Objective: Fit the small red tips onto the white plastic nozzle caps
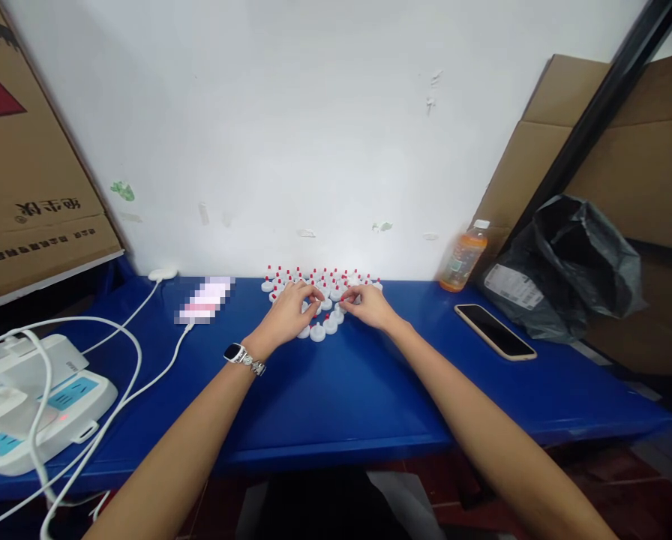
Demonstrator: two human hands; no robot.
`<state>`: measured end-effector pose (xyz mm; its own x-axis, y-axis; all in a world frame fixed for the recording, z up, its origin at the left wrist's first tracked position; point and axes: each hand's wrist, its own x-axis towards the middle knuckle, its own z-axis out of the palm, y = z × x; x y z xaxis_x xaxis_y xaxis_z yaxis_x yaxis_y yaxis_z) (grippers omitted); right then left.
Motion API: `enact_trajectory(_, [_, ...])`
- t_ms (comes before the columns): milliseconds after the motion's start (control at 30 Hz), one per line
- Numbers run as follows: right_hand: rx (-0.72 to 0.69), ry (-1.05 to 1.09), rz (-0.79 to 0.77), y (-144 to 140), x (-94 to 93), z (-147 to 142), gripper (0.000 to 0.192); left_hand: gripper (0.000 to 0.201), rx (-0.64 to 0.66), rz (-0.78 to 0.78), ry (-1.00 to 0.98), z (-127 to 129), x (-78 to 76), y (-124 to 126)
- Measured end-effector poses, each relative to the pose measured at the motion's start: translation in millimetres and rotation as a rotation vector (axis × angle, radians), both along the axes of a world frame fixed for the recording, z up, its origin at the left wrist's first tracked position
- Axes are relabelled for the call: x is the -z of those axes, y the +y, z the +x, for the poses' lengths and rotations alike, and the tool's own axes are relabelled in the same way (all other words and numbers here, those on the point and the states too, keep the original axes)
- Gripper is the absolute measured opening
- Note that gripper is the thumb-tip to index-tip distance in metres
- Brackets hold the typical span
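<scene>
Many white nozzle caps (330, 325), most with small red tips, stand in a cluster on the blue table against the wall. My left hand (292, 313), with a watch (235, 352) on its wrist, reaches into the left of the cluster. Its thumb and index finger are pinched together; what lies between them is too small to tell. From the right comes my right hand (371, 307), its fingertips closed on a small red tip (343, 300). One white cap (317, 332) at the front shows no red tip. My hands partly hide the caps behind them.
At the left lie a power strip (97, 390) and white cables, with a blurred-out device (205, 300) beyond. On the right are an orange drink bottle (464, 259), a phone (494, 331) and a grey plastic bag (572, 262). Cardboard boxes (37, 165) flank both sides.
</scene>
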<state>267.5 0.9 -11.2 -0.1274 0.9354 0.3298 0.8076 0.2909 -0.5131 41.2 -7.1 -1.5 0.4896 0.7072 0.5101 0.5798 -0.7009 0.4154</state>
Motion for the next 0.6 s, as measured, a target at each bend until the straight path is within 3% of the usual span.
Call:
enact_trajectory(100, [-0.031, 0.002, 0.002, 0.1, 4.4, -0.7, 0.011, 0.016, 0.009, 0.005, 0.006, 2.4, 1.4, -1.8])
enact_trajectory(200, [-0.048, 0.036, 0.168, -4.4, 0.5, -3.0, 0.012, 0.018, 0.009, 0.008, -0.010, 3.5, 0.3, -4.3])
enact_trajectory(300, [-0.160, 0.119, 0.287, -14.8, -8.2, -8.9, 0.016, 0.023, 0.012, 0.024, -0.054, 4.9, -3.2, -8.9])
enact_trajectory(433, [-0.289, 0.144, 0.263, -29.1, -14.9, -25.1, 0.020, 0.028, -0.002, 0.047, -0.026, 7.4, -6.0, -16.9])
enact_trajectory(600, [-0.270, 0.199, 0.292, -40.3, -17.7, -43.6, 0.017, 0.028, -0.022, 0.143, 0.103, 12.1, -4.4, -20.8])
